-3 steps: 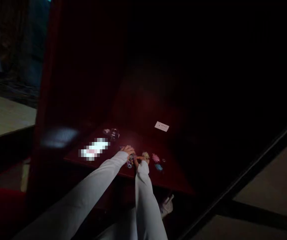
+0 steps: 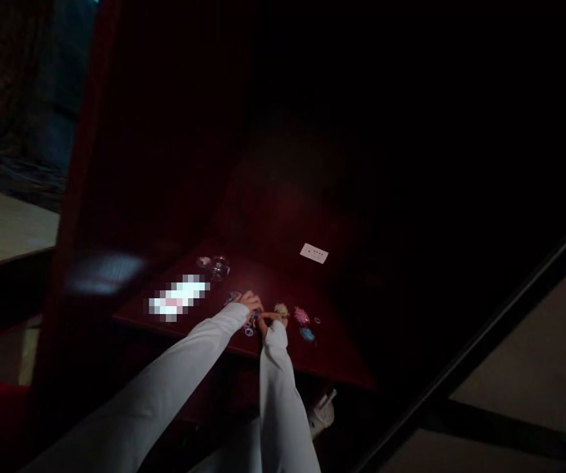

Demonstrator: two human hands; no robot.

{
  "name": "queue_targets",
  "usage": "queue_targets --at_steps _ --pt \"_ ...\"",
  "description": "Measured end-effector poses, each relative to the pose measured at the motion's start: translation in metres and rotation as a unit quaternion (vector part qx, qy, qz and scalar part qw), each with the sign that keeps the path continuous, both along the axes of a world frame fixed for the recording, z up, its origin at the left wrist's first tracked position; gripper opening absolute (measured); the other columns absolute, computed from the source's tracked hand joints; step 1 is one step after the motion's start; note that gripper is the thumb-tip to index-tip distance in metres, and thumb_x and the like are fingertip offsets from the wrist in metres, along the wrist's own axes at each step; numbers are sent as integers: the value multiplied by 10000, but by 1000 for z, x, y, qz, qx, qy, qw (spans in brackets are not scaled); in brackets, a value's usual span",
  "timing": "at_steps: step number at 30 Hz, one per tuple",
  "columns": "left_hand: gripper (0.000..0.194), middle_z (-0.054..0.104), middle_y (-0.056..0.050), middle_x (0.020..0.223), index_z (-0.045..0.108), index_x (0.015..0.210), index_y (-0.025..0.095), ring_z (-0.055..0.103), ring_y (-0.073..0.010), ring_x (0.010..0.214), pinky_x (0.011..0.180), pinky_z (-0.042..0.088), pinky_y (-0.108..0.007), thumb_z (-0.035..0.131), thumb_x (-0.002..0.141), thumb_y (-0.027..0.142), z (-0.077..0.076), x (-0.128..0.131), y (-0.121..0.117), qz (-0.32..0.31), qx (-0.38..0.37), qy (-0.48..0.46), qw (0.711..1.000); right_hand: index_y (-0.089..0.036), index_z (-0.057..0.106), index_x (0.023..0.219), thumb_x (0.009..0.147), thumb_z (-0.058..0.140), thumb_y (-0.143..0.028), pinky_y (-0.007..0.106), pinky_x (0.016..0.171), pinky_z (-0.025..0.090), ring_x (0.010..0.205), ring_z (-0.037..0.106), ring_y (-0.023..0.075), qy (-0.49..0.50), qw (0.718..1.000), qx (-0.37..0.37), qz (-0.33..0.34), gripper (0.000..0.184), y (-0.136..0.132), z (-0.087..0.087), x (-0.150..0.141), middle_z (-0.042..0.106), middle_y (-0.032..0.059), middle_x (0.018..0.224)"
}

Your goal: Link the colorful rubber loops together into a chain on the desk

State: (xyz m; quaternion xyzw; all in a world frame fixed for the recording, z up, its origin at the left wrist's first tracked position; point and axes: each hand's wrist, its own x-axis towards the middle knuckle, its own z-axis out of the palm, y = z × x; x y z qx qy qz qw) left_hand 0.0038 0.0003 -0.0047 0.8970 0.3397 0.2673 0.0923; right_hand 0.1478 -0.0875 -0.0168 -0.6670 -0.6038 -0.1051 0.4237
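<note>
Seen from the wearer's head in a very dim room, two bare hands in long white sleeves [image 2: 283, 401] meet over a dark red table [image 2: 332, 358]. The left hand [image 2: 249, 301] is palm down with fingers bent, resting over a loose heap of small coloured rings [image 2: 249, 332], mostly purple and white. The heap lies near the table's front edge, partly covered by the hands. The right hand [image 2: 269, 319] is just beside the left, its fingers bent towards the same heap. At this size and in this light I cannot tell how far either hand is spread, or whether either has hold of a ring.

Just beyond the right hand is a yellow bunch [image 2: 281, 309]. To its right sits a pink bunch [image 2: 301, 316], with a blue bunch [image 2: 307, 334] nearer the front edge and a single ring [image 2: 317, 320] on its own at the far right.

On the left side of the table, a bright rectangle [image 2: 178, 299] is blurred into blocks. Behind it stand a clear jar [image 2: 220, 268] and a small pale object [image 2: 203, 261] beside it. Farther back is a white plate [image 2: 314, 253] with dark marks.
</note>
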Motion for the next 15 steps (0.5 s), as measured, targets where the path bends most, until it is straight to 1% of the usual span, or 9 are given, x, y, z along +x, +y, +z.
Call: queue_targets --at_steps 3,6,8,11,13,15 --pt "388 723 -32 1224 769 1103 289 537 -247 1205 1017 447 -376 519 879 94 -2 -4 -4 -31 45 -34 998 -258 771 773 808 686 -233 323 870 515 929 660 229 49 997 -52 14 95 -1 5 0 779 24 887" --pt "313 730 -18 1200 763 1039 273 542 -238 1198 1028 439 -362 552 870 115 -2 -11 -8 -50 69 -62 994 -245 763 767 797 693 -201 340 907 501 980 634 245 106 990 -90 7 88 -1 10 -4 769 36 899" --pt "257 737 -16 1185 760 985 259 552 -244 1181 1022 443 -369 578 859 129 -2 -12 -9 -43 61 -69 995 -240 752 749 785 693 -177 340 905 498 969 624 245 115 989 -91 1 93 -1 12 -6 757 38 876" --pt "189 743 -19 1169 760 960 248 564 -245 1149 1024 446 -374 621 859 171 -4 -10 -7 -23 50 -75 996 -243 749 749 770 685 -152 320 884 501 954 620 235 126 988 -91 1 113 -3 13 -9 744 37 867" --pt "155 745 -23 1158 760 956 247 570 -243 1138 1026 448 -371 629 882 211 -5 -8 -5 -18 51 -82 995 -243 747 750 769 676 -146 312 872 502 944 620 229 132 987 -89 2 122 -4 13 -10 736 37 857" --pt "158 746 -28 1153 758 949 246 577 -236 1125 1007 459 -359 603 918 240 -6 -9 -3 -23 56 -91 994 -244 746 751 766 672 -144 310 867 502 935 620 227 137 987 -89 3 125 -6 13 -11 728 35 845"
